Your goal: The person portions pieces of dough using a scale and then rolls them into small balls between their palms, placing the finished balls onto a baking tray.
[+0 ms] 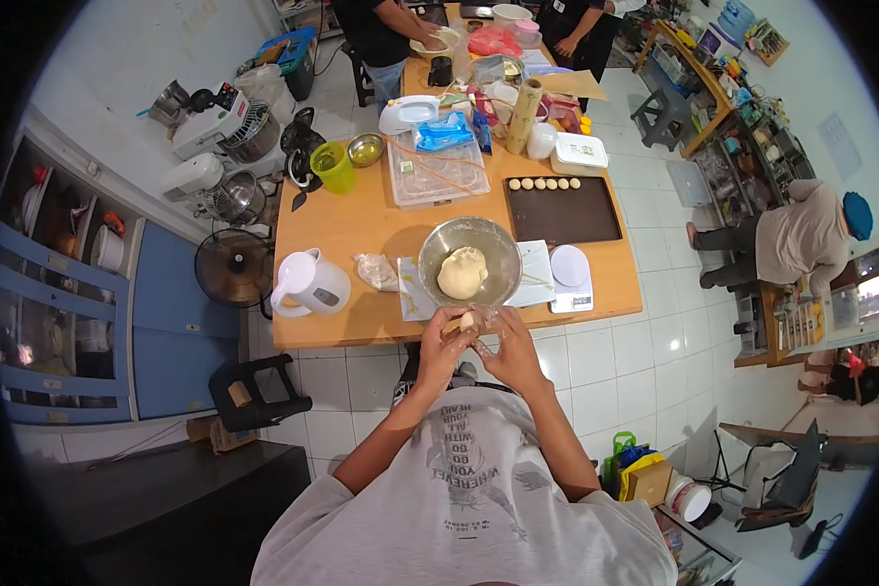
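At the table's near edge my left hand and my right hand meet, with a small piece of dough between their fingertips. Both hands have bent fingers, and pale dough or flour clings to them. Just beyond them stands a steel mixing bowl with a large smooth lump of dough in it. Right of the bowl is a white kitchen scale. Farther right lies a dark baking tray, with a row of several small dough balls along its far side.
A white electric kettle and a plastic bag of pale stuff sit to the left. Beyond the bowl are a clear plastic box and a green jug. Other people work at the far end; another person stands by the right shelves.
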The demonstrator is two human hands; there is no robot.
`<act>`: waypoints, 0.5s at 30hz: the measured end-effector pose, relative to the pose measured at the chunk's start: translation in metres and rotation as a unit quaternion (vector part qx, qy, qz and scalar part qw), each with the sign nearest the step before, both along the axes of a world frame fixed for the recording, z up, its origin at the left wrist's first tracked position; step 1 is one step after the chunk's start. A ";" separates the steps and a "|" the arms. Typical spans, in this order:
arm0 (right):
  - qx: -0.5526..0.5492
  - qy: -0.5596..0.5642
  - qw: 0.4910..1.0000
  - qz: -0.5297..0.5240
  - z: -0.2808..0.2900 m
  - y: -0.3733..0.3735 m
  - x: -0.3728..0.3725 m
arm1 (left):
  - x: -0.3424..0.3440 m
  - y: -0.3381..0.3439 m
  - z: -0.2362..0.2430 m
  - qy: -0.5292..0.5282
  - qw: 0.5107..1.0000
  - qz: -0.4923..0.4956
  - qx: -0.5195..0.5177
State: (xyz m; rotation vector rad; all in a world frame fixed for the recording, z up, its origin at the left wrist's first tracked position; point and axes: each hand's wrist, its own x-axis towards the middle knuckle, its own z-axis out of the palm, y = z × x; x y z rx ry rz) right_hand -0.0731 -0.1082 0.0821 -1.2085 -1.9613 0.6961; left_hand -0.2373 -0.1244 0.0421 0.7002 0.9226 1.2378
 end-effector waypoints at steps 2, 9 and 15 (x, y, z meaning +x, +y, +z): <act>-0.006 -0.005 1.000 0.000 0.001 -0.002 -0.001 | -0.002 -0.002 0.001 -0.005 1.000 -0.011 -0.014; 0.021 0.029 0.999 -0.028 -0.016 -0.008 0.008 | 0.002 0.003 0.005 -0.116 0.985 -0.001 -0.129; 0.003 0.125 0.983 -0.131 -0.005 -0.010 0.011 | 0.011 0.002 0.016 -0.132 0.988 -0.059 -0.057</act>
